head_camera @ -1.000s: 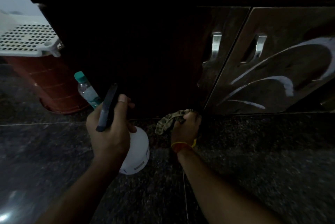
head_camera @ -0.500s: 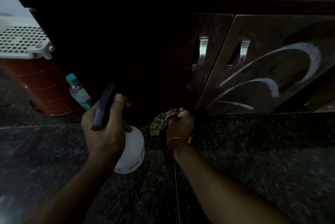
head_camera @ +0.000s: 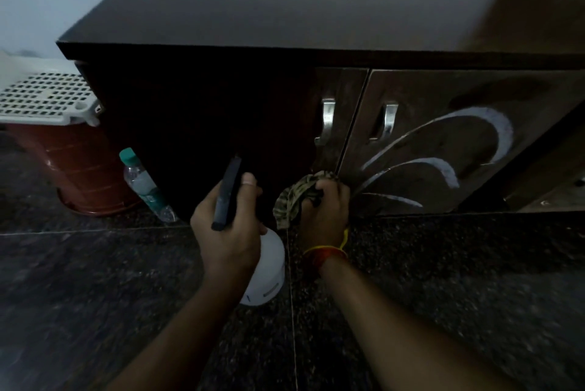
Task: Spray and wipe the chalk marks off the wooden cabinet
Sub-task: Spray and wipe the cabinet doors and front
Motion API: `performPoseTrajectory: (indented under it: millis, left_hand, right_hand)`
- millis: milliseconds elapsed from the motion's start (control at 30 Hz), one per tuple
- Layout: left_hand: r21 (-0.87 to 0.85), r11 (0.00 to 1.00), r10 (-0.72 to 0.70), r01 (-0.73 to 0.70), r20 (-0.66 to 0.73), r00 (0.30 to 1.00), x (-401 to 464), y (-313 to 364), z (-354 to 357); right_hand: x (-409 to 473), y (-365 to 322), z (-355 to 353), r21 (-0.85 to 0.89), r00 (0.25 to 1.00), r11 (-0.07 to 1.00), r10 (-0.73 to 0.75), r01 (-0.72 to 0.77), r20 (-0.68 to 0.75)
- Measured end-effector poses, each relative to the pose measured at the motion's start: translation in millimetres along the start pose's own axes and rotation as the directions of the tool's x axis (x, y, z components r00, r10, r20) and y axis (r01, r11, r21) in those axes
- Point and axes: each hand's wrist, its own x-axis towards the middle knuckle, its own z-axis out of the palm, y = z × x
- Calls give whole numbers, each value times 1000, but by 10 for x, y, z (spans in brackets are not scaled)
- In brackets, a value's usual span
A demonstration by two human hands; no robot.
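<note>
A dark wooden cabinet (head_camera: pixel 285 17) stands ahead on the stone floor. White curved chalk marks (head_camera: pixel 443 169) cover its right door. My left hand (head_camera: pixel 228 232) grips a white spray bottle (head_camera: pixel 266 273) by its black trigger head, held low in front of the cabinet's dark left part. My right hand (head_camera: pixel 326 210) grips a crumpled patterned cloth (head_camera: pixel 297 197) against the bottom of the cabinet, at the gap between the two doors and just left of the lowest chalk stroke.
A clear water bottle with a green cap (head_camera: pixel 142 185) leans against the cabinet's left corner. A red bucket (head_camera: pixel 79 169) with a white perforated lid (head_camera: pixel 44 99) stands further left. Two metal door handles (head_camera: pixel 327 121) sit above my right hand. Dark granite floor lies below.
The view has tilted up and back, so the cabinet's top now shows. Both hands stay low at the cabinet's base, the right one now closer to the lowest chalk stroke.
</note>
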Motion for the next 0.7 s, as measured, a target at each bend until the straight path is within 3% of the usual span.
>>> performPoseTrajectory:
  millis: [200,433,700]
  left_hand:
    - [-20,999,39,-40,-65,997,23,261,96]
    - [-3,995,97,-98,-108,989,114,449,114]
    - [-33,992,116,-119,-83,990,168,475,127]
  right_hand:
    - [200,-287,-283,26,988,990,-136,139,-73]
    - [179,-374,-376,-43,984,984,-176,175,-31]
    - [249,-472,-567,32,945,960,-267,278,-188]
